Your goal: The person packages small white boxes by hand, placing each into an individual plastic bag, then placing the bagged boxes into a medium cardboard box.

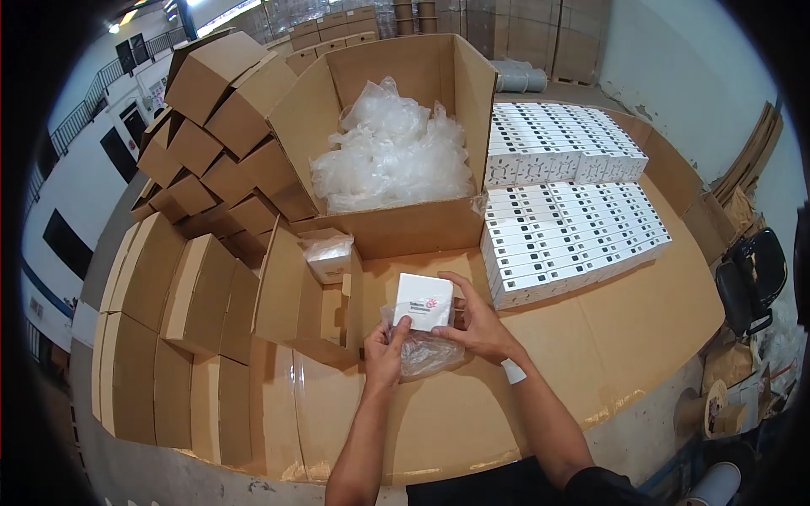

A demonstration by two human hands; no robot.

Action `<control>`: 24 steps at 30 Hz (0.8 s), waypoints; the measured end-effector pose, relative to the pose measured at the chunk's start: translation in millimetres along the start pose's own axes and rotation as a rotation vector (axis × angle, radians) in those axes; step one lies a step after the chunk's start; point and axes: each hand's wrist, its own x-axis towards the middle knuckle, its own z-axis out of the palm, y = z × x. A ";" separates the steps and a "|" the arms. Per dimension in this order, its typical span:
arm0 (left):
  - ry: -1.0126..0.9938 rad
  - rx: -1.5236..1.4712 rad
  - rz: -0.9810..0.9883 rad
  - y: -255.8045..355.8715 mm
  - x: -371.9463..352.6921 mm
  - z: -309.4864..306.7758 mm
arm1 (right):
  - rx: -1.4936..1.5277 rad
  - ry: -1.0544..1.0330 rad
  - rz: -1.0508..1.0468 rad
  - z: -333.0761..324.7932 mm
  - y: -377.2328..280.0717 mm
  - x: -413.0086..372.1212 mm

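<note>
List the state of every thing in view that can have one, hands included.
White square printed box: held, upper part unbagged.
Clear plastic bag: crumpled, at the box's lower part.
Left hand: gripping box.
Right hand: gripping box.
Large brown cardboard box: open, heaped with crumpled plastic.
Smaller brown cardboard box: open, with a bagged white box inside.
Small white boxes at right: packed in rows.

white held box [423, 301] with red emblem and dark print, brown cardboard worktop [557, 363], translucent whitish plastic bags [392, 156], white stacked boxes [574, 240] patterned with rows of dark squares, black chair [751, 270], pale walls [692, 59]
</note>
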 end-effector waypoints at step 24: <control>-0.034 0.203 0.080 1.9 -2.7 6.0 | -0.065 0.064 -0.034 -14.0 27.8 -1.6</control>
